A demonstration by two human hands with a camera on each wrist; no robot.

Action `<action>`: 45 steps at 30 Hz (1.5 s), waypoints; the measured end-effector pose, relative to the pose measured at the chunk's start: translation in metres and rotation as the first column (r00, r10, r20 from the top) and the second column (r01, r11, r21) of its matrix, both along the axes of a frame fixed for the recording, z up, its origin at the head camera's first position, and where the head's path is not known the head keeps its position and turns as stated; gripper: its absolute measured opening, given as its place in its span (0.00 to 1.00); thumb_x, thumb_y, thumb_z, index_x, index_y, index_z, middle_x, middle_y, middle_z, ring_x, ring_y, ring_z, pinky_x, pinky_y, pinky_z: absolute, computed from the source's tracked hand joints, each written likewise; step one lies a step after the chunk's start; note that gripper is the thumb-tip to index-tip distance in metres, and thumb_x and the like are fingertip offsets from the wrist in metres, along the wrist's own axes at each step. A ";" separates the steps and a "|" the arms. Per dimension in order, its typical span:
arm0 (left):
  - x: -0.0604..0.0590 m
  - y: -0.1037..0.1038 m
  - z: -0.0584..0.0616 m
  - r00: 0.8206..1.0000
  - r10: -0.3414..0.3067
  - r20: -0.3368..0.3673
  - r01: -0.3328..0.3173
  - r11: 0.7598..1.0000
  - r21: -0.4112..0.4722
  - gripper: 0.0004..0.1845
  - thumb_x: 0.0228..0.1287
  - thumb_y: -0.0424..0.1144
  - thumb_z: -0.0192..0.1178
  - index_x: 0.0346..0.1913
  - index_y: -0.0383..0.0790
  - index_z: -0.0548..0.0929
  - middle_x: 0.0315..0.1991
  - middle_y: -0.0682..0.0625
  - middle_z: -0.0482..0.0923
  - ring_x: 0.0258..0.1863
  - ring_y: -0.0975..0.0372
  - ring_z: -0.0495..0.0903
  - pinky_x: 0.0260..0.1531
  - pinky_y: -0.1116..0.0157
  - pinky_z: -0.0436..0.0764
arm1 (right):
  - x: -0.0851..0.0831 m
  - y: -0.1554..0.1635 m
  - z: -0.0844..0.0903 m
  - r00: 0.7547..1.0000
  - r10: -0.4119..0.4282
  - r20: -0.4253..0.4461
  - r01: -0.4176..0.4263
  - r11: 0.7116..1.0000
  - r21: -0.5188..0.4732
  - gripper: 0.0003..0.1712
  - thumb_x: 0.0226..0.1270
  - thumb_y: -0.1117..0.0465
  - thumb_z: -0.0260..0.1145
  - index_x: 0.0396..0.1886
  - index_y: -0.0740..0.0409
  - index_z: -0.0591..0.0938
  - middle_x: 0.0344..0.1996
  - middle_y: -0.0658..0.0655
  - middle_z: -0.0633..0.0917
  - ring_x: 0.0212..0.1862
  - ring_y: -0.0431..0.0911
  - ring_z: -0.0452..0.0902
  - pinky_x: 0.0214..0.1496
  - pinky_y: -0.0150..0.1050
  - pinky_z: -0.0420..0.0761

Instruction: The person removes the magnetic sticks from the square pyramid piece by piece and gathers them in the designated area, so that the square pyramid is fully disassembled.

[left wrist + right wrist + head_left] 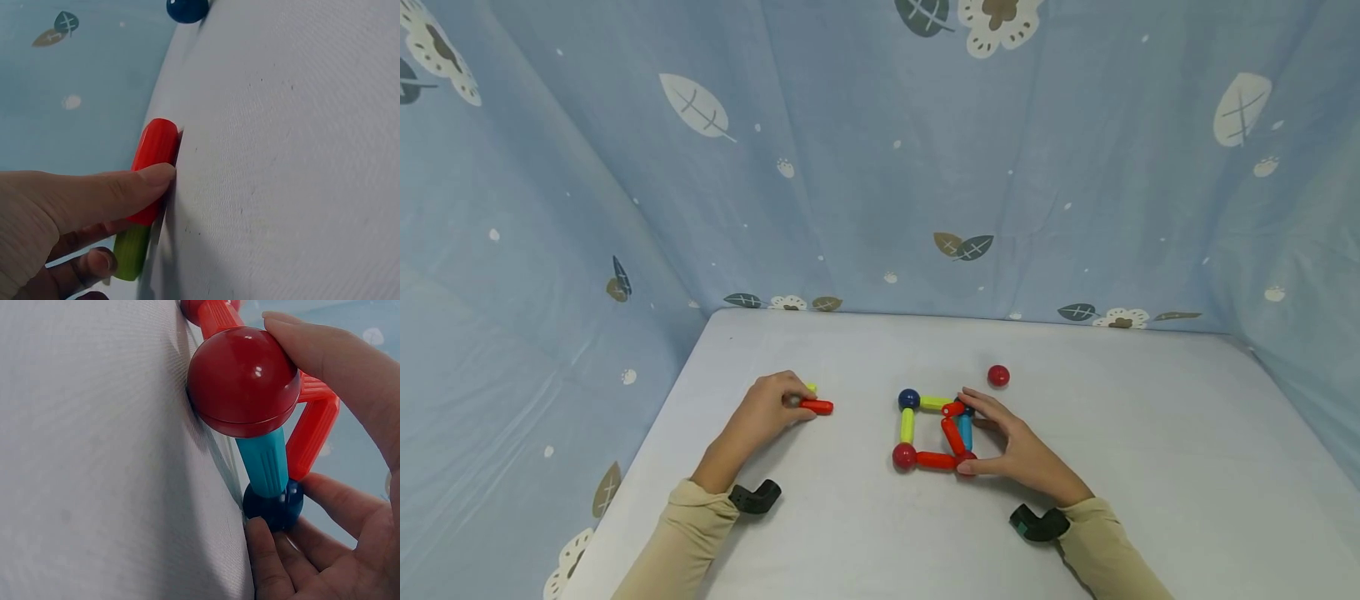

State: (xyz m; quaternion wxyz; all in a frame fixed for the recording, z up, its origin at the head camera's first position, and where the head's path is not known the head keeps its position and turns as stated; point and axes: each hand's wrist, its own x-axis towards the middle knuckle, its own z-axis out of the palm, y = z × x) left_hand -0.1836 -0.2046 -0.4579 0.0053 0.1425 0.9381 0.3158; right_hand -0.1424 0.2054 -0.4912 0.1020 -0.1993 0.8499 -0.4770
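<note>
In the head view, a square of magnetic rods and balls lies on the table. Its corners include a dark blue ball [909, 400] and a red ball [904, 456]. My right hand [1018, 446] spans its right side, thumb at the near red ball [244, 381] and fingers at the far blue ball [274, 505]. A light blue rod [264, 464] joins those two. Two more red rods [952, 436] meet at an angle over that side. To the left, my left hand [769, 408] pinches a red rod [155, 147]; a yellow-green rod [132, 251] lies beside it, partly hidden.
A loose red ball [998, 376] lies behind the square, toward the back. The white table [850, 533] meets a blue patterned curtain [850, 167] at its back and left. Each wrist wears a black device, such as the left one [756, 497].
</note>
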 end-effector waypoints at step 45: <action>-0.004 -0.017 0.003 1.000 0.011 0.022 -0.011 1.000 -0.019 0.11 0.54 0.32 0.78 0.41 0.40 0.92 0.41 0.48 0.87 0.35 0.59 0.76 0.35 0.66 0.73 | -0.001 0.000 0.000 1.000 0.000 -0.009 0.000 1.000 -0.002 0.56 0.53 0.48 0.83 0.80 0.47 0.66 0.81 0.55 0.63 0.78 0.57 0.63 0.70 0.44 0.77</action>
